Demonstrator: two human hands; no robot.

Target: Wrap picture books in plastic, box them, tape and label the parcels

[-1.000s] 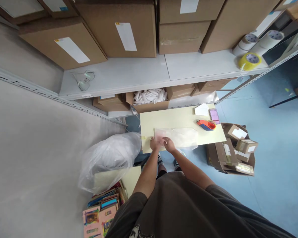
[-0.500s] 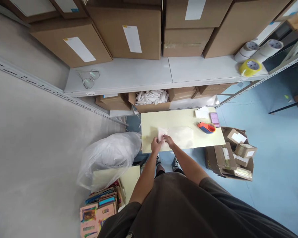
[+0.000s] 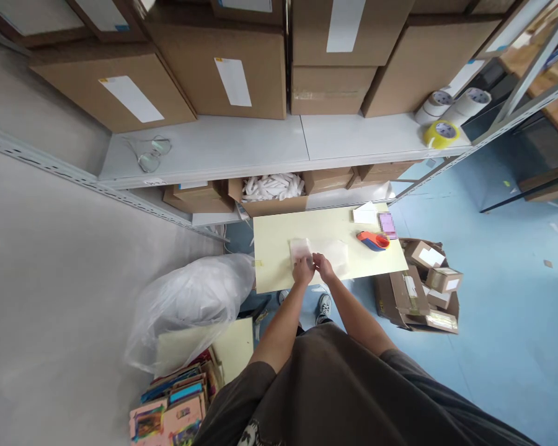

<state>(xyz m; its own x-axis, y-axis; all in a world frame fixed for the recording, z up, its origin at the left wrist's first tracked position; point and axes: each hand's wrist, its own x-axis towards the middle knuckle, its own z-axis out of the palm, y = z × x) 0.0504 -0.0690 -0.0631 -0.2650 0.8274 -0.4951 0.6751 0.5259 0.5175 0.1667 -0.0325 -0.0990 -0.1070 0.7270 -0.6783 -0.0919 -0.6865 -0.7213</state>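
Observation:
A clear plastic bag (image 3: 335, 253) with a pale pink flat item (image 3: 300, 249) in its left end lies on a pale yellow table (image 3: 279, 238). My left hand (image 3: 303, 271) is closed on the near edge of the bag at the pink item. My right hand (image 3: 324, 266) is right beside it, fingers pinched on the same edge of the bag. Both hands sit at the table's near edge.
An orange and blue tape dispenser (image 3: 373, 240), a white paper (image 3: 365, 214) and a small pink item (image 3: 387, 223) lie at the table's right. A big clear plastic sack (image 3: 190, 303) stands left, an open carton of small boxes (image 3: 418, 285) right, shelves with cartons and tape rolls (image 3: 444, 108) beyond.
The bag looks shorter and more bunched toward the pink item. My hands stayed together on its near edge. The view shifted slightly left.

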